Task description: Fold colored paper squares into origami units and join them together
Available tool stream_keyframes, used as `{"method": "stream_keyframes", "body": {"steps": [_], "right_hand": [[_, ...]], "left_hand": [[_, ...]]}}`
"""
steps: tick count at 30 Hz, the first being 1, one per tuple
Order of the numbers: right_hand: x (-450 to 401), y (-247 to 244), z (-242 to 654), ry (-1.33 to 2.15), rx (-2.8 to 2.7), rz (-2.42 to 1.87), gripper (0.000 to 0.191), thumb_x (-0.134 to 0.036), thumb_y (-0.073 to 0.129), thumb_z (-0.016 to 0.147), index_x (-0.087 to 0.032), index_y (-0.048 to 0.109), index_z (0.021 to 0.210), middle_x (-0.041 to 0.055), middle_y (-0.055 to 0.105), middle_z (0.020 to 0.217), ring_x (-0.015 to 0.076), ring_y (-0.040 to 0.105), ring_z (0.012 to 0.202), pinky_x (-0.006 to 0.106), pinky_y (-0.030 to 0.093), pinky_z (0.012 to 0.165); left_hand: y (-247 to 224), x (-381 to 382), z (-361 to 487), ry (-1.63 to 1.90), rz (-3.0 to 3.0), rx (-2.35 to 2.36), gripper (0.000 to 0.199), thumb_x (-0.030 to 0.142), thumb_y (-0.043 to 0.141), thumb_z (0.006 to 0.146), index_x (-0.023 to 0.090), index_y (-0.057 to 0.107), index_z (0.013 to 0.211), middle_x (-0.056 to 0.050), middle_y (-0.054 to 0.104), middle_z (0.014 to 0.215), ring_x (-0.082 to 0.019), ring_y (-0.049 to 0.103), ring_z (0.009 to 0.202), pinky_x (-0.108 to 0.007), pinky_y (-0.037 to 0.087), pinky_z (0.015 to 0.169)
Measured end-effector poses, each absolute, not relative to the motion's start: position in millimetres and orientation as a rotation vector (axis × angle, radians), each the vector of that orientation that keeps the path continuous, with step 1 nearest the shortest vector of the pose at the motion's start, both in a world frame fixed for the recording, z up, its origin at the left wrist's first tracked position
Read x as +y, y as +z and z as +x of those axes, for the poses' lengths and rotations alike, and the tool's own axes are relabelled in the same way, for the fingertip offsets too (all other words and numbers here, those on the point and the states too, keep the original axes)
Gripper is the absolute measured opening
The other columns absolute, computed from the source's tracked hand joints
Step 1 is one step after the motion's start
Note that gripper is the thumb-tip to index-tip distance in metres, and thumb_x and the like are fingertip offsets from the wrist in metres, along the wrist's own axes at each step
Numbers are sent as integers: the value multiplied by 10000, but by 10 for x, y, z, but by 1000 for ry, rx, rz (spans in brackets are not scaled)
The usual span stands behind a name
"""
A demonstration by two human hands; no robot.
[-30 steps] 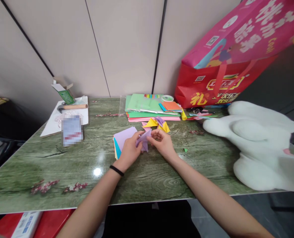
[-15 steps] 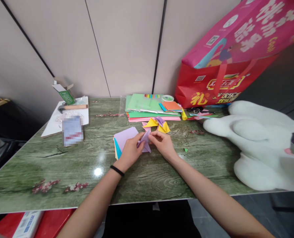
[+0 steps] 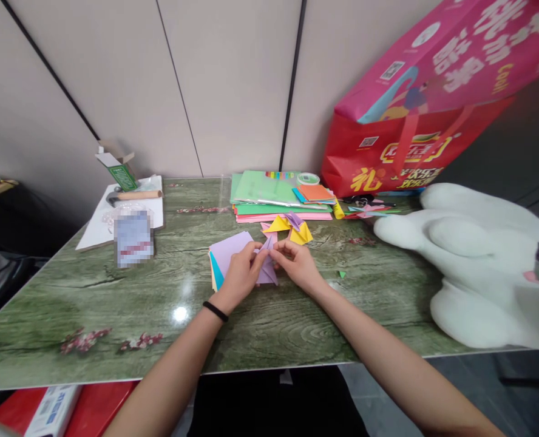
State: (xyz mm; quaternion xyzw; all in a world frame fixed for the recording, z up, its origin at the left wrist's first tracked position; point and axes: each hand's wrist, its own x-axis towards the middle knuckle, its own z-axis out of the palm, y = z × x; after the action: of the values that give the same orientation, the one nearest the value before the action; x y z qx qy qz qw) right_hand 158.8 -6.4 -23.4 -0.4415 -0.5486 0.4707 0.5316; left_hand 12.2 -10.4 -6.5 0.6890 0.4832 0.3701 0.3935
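Note:
A folded sheet of purple origami paper [image 3: 267,274] is between my two hands, over the green marbled table. My left hand [image 3: 241,271] pinches its left side, and my right hand [image 3: 298,263] closes thumb and fingers on its upper right edge. Parts of the folds are hidden by my fingers. Under and beside my left hand lies a stack of square paper [image 3: 231,247], purple on top with blue and cream edges showing. Just beyond my hands rest folded yellow paper pieces [image 3: 301,234] with purple and pink ones.
Behind are a stack of coloured sheets [image 3: 263,189] and orange squares [image 3: 314,193]. A white plush toy [image 3: 470,243] and a red bag [image 3: 388,155] fill the right. A hammer [image 3: 133,195] and a green box [image 3: 122,175] sit at left. A green scrap [image 3: 342,274] lies right of my hand.
The purple paper has shifted in my fingers, and its lower part now shows wider and flatter. Both hands stay in nearly the same place.

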Motion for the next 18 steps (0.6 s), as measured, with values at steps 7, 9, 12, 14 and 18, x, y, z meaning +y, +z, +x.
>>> {"method": "stream_keyframes", "body": {"steps": [7,9,12,14,18], "right_hand": [[-46,-234,1621,1202,-1178,-986,313,-363,764,566,-200,546,720,-15,592,705,126,574,649,255,489,611],[-46,-233,1629,1193,-1183,-956,297,-347,770,562,-195,556,701,-11,594,716,124,576,659,262,492,638],[-52,-237,1634,1117,-1238,-978,254,-353,746,601,-195,608,743,6,611,726,137,575,658,279,496,631],[-65,-240,1631,1019,-1287,-1004,223,-345,720,642,-197,633,784,25,627,760,151,579,678,281,498,614],[-120,-231,1616,752,-1415,-1027,134,-302,658,726,-212,666,824,56,624,885,164,582,739,272,502,589]], "left_hand": [[20,-77,138,924,1719,1125,188,341,506,811,162,562,795,57,477,524,-63,367,420,-165,238,388],[16,-72,139,904,1749,1130,195,348,511,807,162,556,768,68,437,497,-64,345,415,-172,230,396],[-34,-61,129,929,1816,1157,194,351,519,812,165,563,779,60,479,514,-81,411,449,-183,286,432],[-80,-51,114,996,1893,1184,177,340,532,815,170,582,820,27,582,621,-105,512,543,-200,369,506],[-141,-45,78,1085,2100,1336,143,314,560,816,185,616,838,-11,649,765,-133,584,668,-234,440,622]]}}
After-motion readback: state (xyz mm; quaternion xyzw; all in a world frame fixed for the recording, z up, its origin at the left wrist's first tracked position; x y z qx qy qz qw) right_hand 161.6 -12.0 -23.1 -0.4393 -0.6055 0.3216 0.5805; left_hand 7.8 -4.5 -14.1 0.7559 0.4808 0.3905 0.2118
